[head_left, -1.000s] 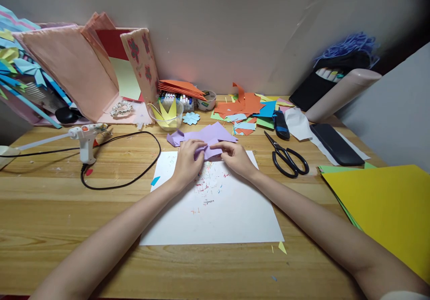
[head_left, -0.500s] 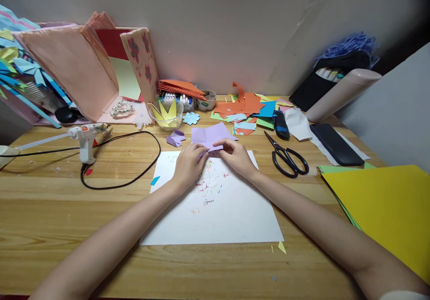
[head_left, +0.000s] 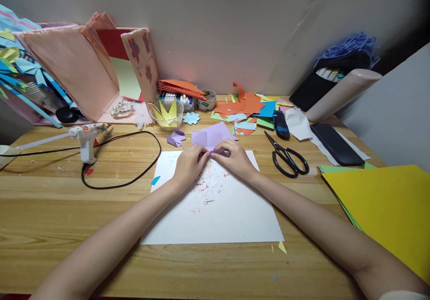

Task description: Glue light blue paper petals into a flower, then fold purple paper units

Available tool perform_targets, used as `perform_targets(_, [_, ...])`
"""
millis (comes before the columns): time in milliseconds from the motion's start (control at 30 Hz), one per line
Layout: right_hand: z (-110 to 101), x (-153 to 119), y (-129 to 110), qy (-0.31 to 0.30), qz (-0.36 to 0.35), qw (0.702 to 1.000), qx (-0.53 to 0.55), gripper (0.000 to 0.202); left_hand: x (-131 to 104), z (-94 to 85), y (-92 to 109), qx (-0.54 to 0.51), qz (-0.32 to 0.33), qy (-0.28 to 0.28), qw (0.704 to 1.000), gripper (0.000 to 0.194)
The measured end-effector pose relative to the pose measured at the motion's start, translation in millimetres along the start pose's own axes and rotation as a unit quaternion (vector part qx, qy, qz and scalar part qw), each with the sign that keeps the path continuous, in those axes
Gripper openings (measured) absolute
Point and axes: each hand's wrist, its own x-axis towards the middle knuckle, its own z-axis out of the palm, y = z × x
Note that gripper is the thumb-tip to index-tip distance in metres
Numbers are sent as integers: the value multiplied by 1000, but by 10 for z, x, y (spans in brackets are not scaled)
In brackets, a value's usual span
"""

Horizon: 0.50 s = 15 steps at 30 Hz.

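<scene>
A creased sheet of purple paper [head_left: 210,135] lies at the far edge of a white sheet [head_left: 215,219] marked with coloured smudges. My left hand [head_left: 191,162] pinches the near edge of the purple paper between thumb and fingers. Close beside it, my right hand [head_left: 234,157] grips the same edge, thumb toward the left thumb. The fingers partly cover the folded edge. Just left of the paper sits a small folded purple piece [head_left: 176,137]. Black-handled scissors [head_left: 286,156] rest to the right of my right hand.
On the left stands a white glue gun [head_left: 87,143] with a looping black cord. A clear bowl [head_left: 168,123] holds yellow paper. Orange and blue scraps [head_left: 243,105] lie along the wall. Yellow sheets [head_left: 386,197], a black case [head_left: 336,144] and a blue-black cutter [head_left: 281,125] are at right.
My right hand has shifted slightly left and down, its thumb now near the left thumb. The near edge of the purple paper is folded up more between the fingers.
</scene>
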Motion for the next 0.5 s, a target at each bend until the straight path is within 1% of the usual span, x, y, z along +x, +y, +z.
perform_targets(100, [3,3,16,-3,13,1000,11,15,1,-3,-15,-11,-27,12,1000,20])
perform_targets(200, [-16,8,20,-8,9,1000,23,13,4,-10,-12,10,-43,15,999,20])
perform_targets(367, [-67,31,26,-54,-24,997,40,4,5,-24,-3,35,-63,16,997,21])
perform_targets(500, [-87,47,10,-52,-13,998,40,9,15,-34,-11,31,-73,25,997,16])
